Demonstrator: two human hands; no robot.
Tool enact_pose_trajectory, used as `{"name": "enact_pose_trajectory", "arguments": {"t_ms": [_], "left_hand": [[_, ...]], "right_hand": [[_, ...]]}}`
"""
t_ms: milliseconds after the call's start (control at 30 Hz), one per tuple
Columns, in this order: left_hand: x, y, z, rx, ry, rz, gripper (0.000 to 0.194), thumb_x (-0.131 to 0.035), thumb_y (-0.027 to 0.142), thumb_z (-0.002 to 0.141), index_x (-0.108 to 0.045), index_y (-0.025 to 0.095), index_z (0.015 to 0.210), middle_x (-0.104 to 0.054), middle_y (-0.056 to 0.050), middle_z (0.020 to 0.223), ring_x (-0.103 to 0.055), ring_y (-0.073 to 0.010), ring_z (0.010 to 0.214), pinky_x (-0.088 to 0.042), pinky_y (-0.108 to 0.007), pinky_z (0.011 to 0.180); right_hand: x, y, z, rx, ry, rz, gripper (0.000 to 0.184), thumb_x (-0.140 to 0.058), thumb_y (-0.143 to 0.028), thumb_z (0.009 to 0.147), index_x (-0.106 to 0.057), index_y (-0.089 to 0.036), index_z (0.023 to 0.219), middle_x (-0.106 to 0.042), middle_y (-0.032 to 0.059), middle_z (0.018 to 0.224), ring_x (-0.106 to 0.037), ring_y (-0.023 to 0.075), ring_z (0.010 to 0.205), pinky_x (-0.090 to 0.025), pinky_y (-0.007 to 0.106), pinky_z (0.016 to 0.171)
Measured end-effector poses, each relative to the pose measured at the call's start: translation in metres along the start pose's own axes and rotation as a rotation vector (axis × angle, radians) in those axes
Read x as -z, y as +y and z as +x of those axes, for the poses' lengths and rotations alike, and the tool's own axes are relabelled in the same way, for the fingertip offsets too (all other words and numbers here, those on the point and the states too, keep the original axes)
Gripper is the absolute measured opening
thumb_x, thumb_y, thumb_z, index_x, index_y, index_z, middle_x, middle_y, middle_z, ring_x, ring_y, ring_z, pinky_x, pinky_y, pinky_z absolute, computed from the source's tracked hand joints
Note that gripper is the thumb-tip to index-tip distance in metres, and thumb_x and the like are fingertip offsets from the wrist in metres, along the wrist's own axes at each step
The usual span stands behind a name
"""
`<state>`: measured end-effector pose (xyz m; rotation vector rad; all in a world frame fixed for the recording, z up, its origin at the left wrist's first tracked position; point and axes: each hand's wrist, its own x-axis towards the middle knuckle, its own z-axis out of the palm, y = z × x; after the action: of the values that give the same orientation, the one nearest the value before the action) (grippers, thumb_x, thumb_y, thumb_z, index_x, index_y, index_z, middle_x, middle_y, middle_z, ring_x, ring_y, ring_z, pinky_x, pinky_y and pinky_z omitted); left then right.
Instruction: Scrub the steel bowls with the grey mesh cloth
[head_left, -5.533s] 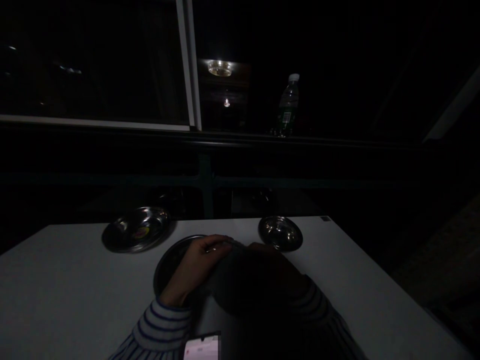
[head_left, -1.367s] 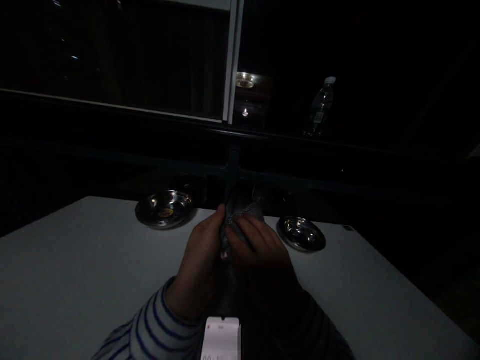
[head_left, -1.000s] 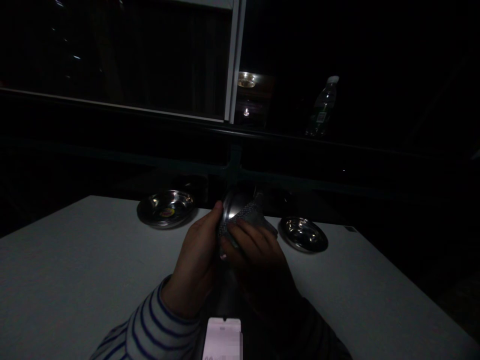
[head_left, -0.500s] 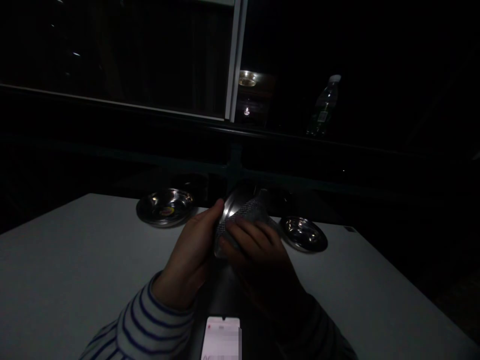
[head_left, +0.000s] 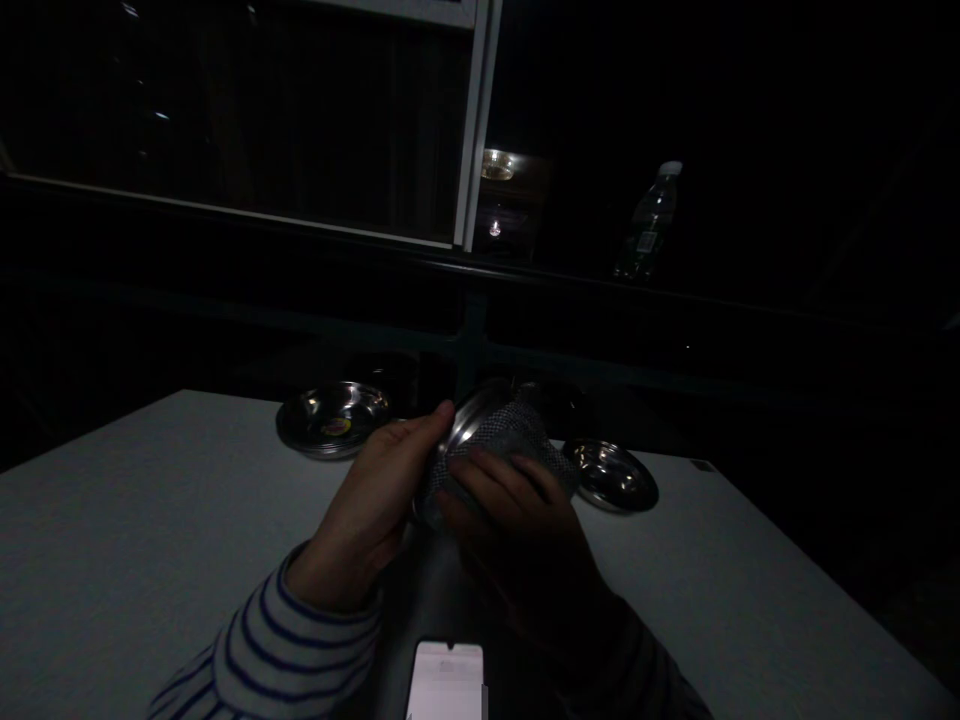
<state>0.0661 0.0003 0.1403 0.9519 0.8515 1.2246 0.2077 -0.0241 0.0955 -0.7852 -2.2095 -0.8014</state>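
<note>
Above the table, my left hand (head_left: pixel 367 510) grips a shiny metal dish (head_left: pixel 472 412) by its near left side, with the thumb along the rim. The dish is tilted, and much of it is covered. My right hand (head_left: pixel 525 540) has its fingers closed over a grey patterned cloth (head_left: pixel 517 428), pressing it against the dish. Part of the cloth hangs past the fingers on the right. Dim light hides the underside of the dish and the fingers below it.
On the white table (head_left: pixel 187 500), shiny metal dishes (head_left: pixel 334 418) with a yellow sticker sit at the left. Another metal dish (head_left: pixel 611 475) rests at the right. A lit phone (head_left: pixel 448 680) lies nearest me. Behind stands a plastic bottle (head_left: pixel 649 220) beside the window frame (head_left: pixel 474 130).
My right hand and the cloth have shifted slightly over the dish, and the dish has turned a little, showing more of its rim. The view has tilted up slightly.
</note>
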Motion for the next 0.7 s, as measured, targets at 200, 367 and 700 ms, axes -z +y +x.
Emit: {"name": "enact_pose_trajectory", "arguments": {"t_ms": [200, 367, 700], "left_hand": [[-0.005, -0.002, -0.001, -0.003, 0.019, 0.073, 0.030, -0.065, 0.044, 0.069, -0.061, 0.014, 0.069, -0.056, 0.003, 0.052, -0.050, -0.0089, 0.047, -0.037, -0.018, 0.045], [-0.002, 0.000, -0.001, -0.031, 0.061, 0.125, 0.036, -0.061, 0.050, 0.070, -0.064, 0.014, 0.065, -0.060, 0.000, 0.052, -0.053, -0.0112, 0.049, -0.037, -0.020, 0.047], [-0.003, -0.002, -0.001, -0.010, -0.022, 0.177, 0.060, -0.042, 0.064, 0.074, -0.073, 0.013, 0.080, -0.070, -0.009, 0.062, -0.063, -0.0203, 0.060, -0.042, -0.026, 0.054]], "right_hand": [[0.009, 0.011, 0.000, -0.222, 0.080, 0.044, 0.029, -0.042, -0.023, 0.087, -0.056, -0.015, 0.111, -0.055, 0.0111, 0.121, -0.045, 0.0216, 0.116, -0.037, 0.039, 0.091], [-0.001, -0.005, 0.002, -0.131, 0.049, 0.001, 0.028, -0.047, -0.027, 0.085, -0.057, -0.019, 0.110, -0.058, 0.0062, 0.120, -0.044, 0.0220, 0.117, -0.034, 0.042, 0.092], [0.002, -0.001, 0.002, -0.242, 0.095, -0.008, 0.027, -0.045, -0.025, 0.085, -0.059, -0.017, 0.107, -0.059, 0.0098, 0.114, -0.049, 0.0226, 0.109, -0.038, 0.039, 0.088]]}}
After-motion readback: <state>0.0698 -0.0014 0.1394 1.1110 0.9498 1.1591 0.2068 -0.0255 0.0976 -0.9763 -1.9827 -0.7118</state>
